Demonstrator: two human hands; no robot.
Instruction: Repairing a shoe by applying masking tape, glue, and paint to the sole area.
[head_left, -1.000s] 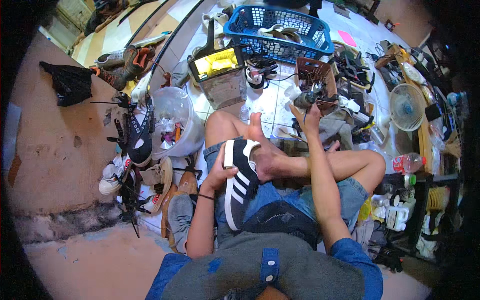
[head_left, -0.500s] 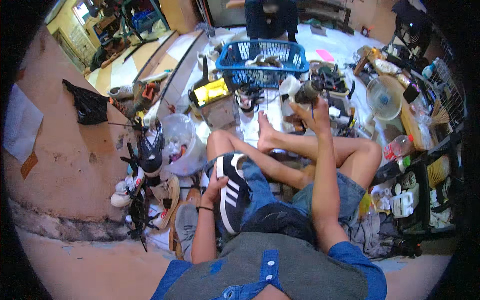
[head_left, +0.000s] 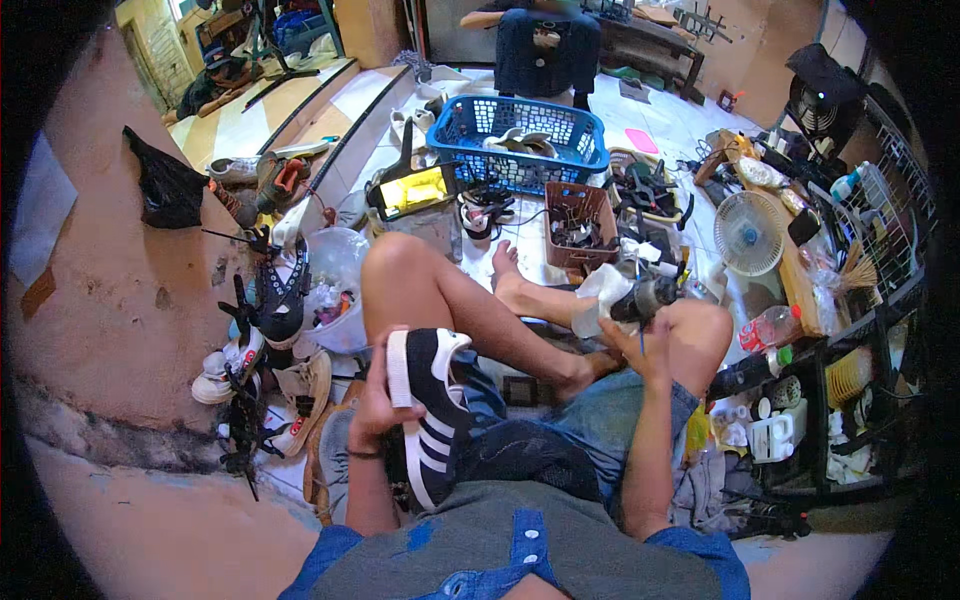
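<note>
A black sneaker (head_left: 436, 385) with white stripes and a pale sole stands upright against my lap, toe end away from me. My left hand (head_left: 374, 408) is closed around its sole side. Over my bent right leg, my right hand (head_left: 645, 345) grips a dark cylindrical thing (head_left: 648, 296) whose exact kind I cannot make out. A crumpled whitish piece (head_left: 603, 290) sits against the far left side of that dark thing; whether my fingers hold it too, I cannot tell.
Ahead stand a blue basket (head_left: 516, 175) with shoes in it, a brown box (head_left: 583, 212) of tools and a lit yellow lamp (head_left: 415, 190). Shoes (head_left: 232, 372) and a clear tub (head_left: 338, 280) lie left. A fan (head_left: 748, 233) stands right. A person (head_left: 546, 55) sits at the back.
My right hand has come down and nearer with the dark cylindrical thing. The sneaker has shifted left and stands more upright in my left hand. My left knee has risen.
</note>
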